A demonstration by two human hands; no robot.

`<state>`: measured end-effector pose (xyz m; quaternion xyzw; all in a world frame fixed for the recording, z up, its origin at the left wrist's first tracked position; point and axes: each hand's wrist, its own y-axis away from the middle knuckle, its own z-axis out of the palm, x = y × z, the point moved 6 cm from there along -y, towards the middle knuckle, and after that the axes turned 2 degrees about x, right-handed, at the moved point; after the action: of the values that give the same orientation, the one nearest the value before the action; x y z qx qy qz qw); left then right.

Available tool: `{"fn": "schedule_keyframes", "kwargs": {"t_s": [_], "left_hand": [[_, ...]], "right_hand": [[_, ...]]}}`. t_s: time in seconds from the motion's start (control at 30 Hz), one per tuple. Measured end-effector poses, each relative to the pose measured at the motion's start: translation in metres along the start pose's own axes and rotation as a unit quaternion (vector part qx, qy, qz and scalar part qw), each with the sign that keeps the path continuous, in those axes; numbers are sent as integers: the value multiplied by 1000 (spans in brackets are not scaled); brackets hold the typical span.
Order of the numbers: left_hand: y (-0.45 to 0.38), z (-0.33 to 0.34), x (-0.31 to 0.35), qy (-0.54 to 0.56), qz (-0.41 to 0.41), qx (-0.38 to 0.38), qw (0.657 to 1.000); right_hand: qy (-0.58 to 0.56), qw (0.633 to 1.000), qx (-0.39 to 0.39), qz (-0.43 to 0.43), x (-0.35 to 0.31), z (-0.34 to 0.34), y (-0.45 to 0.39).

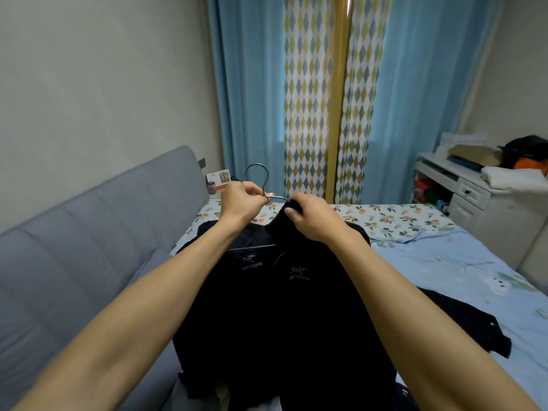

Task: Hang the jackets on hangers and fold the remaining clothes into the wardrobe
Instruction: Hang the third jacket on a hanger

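A black jacket (284, 315) with a small chest logo hangs in front of me over the bed, held up on a metal wire hanger (257, 172). My left hand (240, 200) pinches the hanger's neck just below the hook. My right hand (311, 216) grips the jacket's collar at the hanger's right shoulder. A second logo shows on the dark cloth, so two black layers overlap. Another black garment (468, 321) lies flat on the bed to the right.
The bed (444, 262) has a light blue sheet and a floral cover. A grey sofa (89, 247) runs along the left wall. Blue and patterned curtains (311, 99) hang behind. A white desk (474, 191) piled with things stands at the right.
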<state>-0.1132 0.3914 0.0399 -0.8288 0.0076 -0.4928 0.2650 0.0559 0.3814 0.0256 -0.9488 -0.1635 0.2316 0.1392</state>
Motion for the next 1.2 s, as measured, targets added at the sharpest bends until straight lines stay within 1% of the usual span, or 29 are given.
{"fn": "schedule_keyframes", "kwargs": {"t_s": [0.07, 0.13, 0.2, 0.23, 0.27, 0.3, 0.33, 0.37, 0.4, 0.43, 0.47, 0.5, 0.6, 0.63, 0.7, 0.77, 0.8, 0.87, 0.93, 1.0, 1.03, 1.1, 1.2], "left_hand": [[6, 2, -8, 17, -11, -17, 1000], [13, 2, -17, 15, -18, -37, 999], [17, -1, -29, -33, -21, -57, 998], [18, -5, -35, -95, -20, -67, 993], [20, -10, -41, -188, -15, -75, 979], [22, -15, -48, -296, -11, -86, 951], [25, -22, -54, -394, -21, -107, 913], [29, -27, -59, -461, -41, -133, 876], [34, -31, -63, -498, -63, -161, 850], [36, -34, -65, -511, -76, -180, 837], [40, -37, -66, -509, -81, -186, 836], [39, -37, -65, -503, -75, -183, 841], [38, -43, -60, -456, -78, -146, 874], [37, -46, -59, -438, -90, -142, 883], [31, -50, -61, -371, -149, -151, 904], [24, -54, -64, -241, -216, -136, 936], [20, -56, -64, -159, -238, -110, 952], [7, -59, -56, -2, -250, -44, 967], [-4, -63, -39, 145, -238, 23, 960], [-15, -69, -12, 250, -204, 68, 944], [-19, -71, 1, 277, -183, 80, 940], [-23, -68, 15, 279, -162, 84, 943], [-12, -54, 0, 178, -171, 72, 966]], "right_hand": [[-10, 1000, 17, 0, 1, 4, 4], [-48, 998, 42, 10, 4, 11, 8], [-86, 994, 66, 33, 8, 19, 12], [-98, 991, 77, 43, 10, 22, 15], [-107, 989, 87, 52, 12, 26, 17], [-111, 987, 96, 59, 14, 29, 19], [-115, 986, 104, 63, 15, 32, 20], [-117, 985, 112, 67, 16, 33, 21], [-119, 983, 118, 72, 17, 34, 22], [-122, 982, 123, 75, 17, 34, 22], [-125, 981, 124, 75, 15, 36, 23], [-125, 981, 128, 76, 14, 35, 24], [-126, 980, 130, 76, 13, 34, 24], [-130, 980, 130, 76, 13, 34, 26], [-141, 978, 135, 74, 16, 34, 29], [-152, 977, 137, 65, 16, 37, 33], [-158, 975, 140, 62, 15, 38, 35], [-162, 974, 147, 56, 13, 37, 36], [-156, 976, 143, 53, 13, 38, 34], [-153, 979, 127, 45, 12, 38, 31], [-153, 980, 124, 36, 10, 38, 29], [-157, 977, 139, 34, 6, 37, 27], [-212, 955, 195, 73, 7, 29, 26]]}}
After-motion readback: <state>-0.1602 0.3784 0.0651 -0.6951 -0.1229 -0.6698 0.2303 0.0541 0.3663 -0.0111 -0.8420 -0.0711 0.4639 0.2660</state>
